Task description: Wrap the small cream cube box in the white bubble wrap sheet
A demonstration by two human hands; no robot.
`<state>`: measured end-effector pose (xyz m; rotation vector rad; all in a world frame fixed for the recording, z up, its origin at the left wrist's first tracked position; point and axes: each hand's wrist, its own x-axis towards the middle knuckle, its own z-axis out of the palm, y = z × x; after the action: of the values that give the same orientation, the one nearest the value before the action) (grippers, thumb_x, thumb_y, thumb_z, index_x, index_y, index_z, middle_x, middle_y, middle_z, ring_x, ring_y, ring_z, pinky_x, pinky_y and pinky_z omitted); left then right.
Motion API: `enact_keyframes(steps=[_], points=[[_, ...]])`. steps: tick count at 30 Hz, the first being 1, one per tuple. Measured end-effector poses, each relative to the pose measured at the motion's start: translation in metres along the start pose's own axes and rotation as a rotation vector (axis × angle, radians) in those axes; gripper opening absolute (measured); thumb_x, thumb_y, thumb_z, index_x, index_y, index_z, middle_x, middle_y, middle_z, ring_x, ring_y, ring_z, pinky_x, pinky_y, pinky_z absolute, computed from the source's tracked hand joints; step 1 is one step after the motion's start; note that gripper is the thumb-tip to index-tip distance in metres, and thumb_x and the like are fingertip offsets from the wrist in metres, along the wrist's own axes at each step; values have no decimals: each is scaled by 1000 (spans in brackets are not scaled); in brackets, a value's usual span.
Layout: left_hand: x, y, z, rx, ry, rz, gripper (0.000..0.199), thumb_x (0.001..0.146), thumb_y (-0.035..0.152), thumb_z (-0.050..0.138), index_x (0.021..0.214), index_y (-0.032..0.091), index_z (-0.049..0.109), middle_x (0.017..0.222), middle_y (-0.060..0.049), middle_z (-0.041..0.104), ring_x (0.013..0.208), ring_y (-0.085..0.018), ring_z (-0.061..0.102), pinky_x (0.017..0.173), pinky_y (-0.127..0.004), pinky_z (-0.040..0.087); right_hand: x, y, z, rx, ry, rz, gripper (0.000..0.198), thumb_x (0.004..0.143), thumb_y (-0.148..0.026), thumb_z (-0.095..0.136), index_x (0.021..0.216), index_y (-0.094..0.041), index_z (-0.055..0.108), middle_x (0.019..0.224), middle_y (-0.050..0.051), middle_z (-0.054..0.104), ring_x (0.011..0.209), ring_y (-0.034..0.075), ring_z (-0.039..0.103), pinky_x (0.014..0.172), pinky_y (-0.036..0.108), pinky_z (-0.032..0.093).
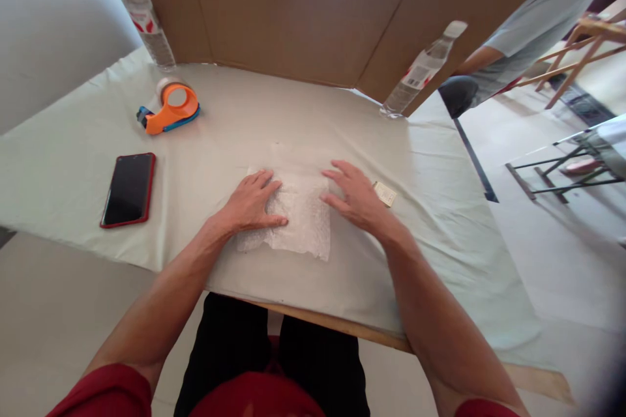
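A sheet of clear bubble wrap (303, 218) lies flat on the cloth-covered table in front of me. My left hand (254, 204) rests on its left side with the fingers spread. Over the right edge of the sheet is my right hand (355, 195), its fingers apart and nothing in them; whether it touches the wrap I cannot tell. Just beyond my right hand sits a small pale yellow, box-like piece (385, 194) with print on it.
An orange tape dispenser (171, 107) and a red-edged phone (128, 190) lie to the left. Two water bottles (147, 23) (420, 75) stand against a brown cardboard screen (293, 13). Behind it at right, a person in a grey shirt (533, 26) is partly visible.
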<state>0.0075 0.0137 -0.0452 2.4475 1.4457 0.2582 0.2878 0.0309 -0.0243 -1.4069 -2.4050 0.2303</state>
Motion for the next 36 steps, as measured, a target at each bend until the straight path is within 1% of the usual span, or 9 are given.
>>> enact_keyframes(steps=[4,7,10,13,16,20,26,30,36], points=[[0,1,-1,-9,-4,4,88,75,63,72,144,14,49,160,-21,37,150,-40,30,123,-52,23,-30,40,-33,-132,10,144,60,85,-47,65,139,-25,55,147,15,55,133,38,53,104,61,45],[0,1,-2,-23,-16,-1,90,74,62,73,144,12,49,160,-24,36,150,-41,29,123,-54,23,-50,61,-36,-147,-3,321,57,79,-52,66,128,-21,62,122,16,70,108,37,67,87,55,54],[0,1,-2,-15,-15,0,89,74,64,72,144,15,48,160,-22,35,150,-40,30,122,-54,23,-60,57,-36,-49,61,395,50,80,-54,65,116,-20,66,99,12,75,87,31,70,77,47,56],[1,0,-1,-1,-21,2,90,74,64,72,146,15,47,160,-22,35,151,-39,28,123,-52,22,-57,25,-43,104,138,346,45,80,-52,67,114,-22,66,97,9,75,83,28,69,77,45,56],[1,0,1,-12,-11,1,88,74,63,73,144,16,48,160,-22,36,150,-40,28,123,-53,22,-42,-21,-43,257,101,168,46,81,-45,69,120,-22,64,109,8,75,92,27,70,84,43,56],[1,-1,2,-40,0,-1,89,71,63,74,144,20,47,160,-19,36,150,-41,29,123,-54,22,-10,-58,-9,325,37,-21,51,84,-37,66,132,-23,58,131,10,68,115,29,66,98,44,53],[0,-7,-7,-107,-61,25,89,75,47,67,151,12,36,161,-20,35,151,-39,27,124,-53,22,12,-47,40,304,-86,-23,59,82,-37,66,137,-21,54,136,14,64,121,32,62,105,52,48],[0,-12,-15,-173,-95,34,82,74,33,58,151,11,36,161,-18,37,151,-37,30,124,-52,24,6,-39,42,462,-78,35,59,81,-35,67,137,-23,53,134,12,65,117,29,63,100,48,51],[-1,-14,-16,-177,-112,37,85,71,33,61,151,15,37,163,-17,34,152,-37,27,124,-52,23,5,-47,42,495,-44,41,49,82,-36,67,128,-24,59,126,10,70,111,29,66,99,47,50]])
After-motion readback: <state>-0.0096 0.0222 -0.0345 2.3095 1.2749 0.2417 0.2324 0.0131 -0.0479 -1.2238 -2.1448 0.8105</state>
